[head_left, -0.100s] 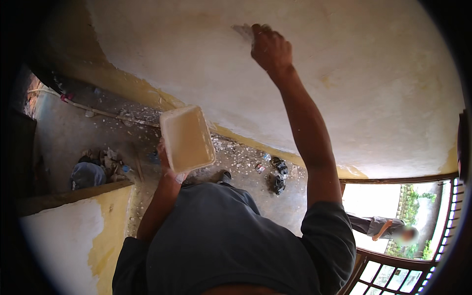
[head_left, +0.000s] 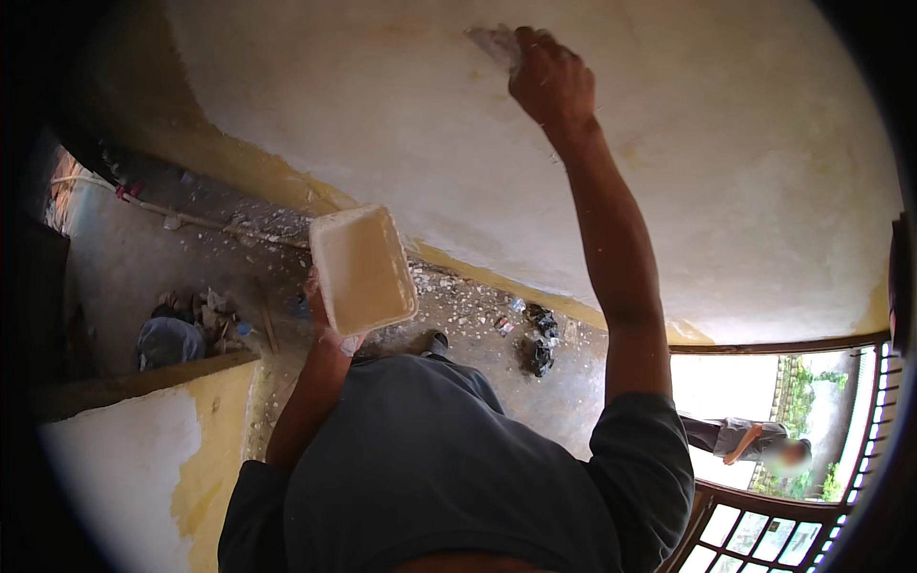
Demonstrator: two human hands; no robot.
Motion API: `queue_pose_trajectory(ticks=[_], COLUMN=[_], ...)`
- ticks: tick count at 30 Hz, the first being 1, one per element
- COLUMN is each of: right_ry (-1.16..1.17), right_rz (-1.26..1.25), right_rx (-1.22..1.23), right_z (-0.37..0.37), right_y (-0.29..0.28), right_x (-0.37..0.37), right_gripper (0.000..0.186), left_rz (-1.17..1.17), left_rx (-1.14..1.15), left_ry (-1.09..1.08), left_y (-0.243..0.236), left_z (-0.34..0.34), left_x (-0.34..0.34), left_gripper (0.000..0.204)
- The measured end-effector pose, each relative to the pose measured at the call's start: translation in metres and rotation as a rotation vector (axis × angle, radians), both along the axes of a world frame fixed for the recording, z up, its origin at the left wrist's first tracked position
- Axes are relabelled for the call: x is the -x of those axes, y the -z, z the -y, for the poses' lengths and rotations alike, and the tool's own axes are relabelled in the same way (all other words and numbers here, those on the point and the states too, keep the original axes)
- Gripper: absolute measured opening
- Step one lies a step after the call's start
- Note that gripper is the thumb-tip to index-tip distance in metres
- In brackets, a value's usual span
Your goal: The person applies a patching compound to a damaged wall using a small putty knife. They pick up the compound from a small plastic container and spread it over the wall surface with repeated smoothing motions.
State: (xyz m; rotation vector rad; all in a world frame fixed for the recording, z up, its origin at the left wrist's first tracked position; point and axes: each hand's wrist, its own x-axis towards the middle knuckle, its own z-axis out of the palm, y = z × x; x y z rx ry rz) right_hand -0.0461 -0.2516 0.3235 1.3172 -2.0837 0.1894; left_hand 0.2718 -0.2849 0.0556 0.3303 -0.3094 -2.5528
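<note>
Raised high against the wall, my right hand is closed round a putty knife whose blade points left and looks smeared with pale filler. The wall is coated off-white, with bare yellow paint along its left and lower margins. Lower and to the left, my left hand grips a shallow rectangular plastic tub by its side and underneath. The tub tilts so its pale inside shows; how much filler is in it I cannot tell. Most left fingers are hidden behind the tub.
White crumbs litter the concrete floor. Black plastic bags lie near the wall's foot, and a pole lies at left. A grey bundle sits behind a low yellow-and-white wall. Another person stands outside the window opening.
My right hand has moved up and to the right with the putty knife. The left hand and the tub have hardly moved.
</note>
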Motion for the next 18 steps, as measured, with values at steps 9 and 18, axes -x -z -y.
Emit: queue_pose_trajectory(ticks=[9,18], right_ry=[0.241,-0.083], right_rz=[-0.160,0.251], right_rx=[0.274,0.886], right_z=[-0.074,0.026], right_y=[-0.117,-0.007], right_x=[0.000,-0.003], right_gripper=[0.028,0.055], left_rz=[-0.081,-0.091], left_rx=[0.092,0.089], left_ry=[0.048,0.124], left_y=[-0.022,-0.004], left_z=[-0.005,-0.006], left_x=[0.017,0.018], left_gripper=[0.073,0.068])
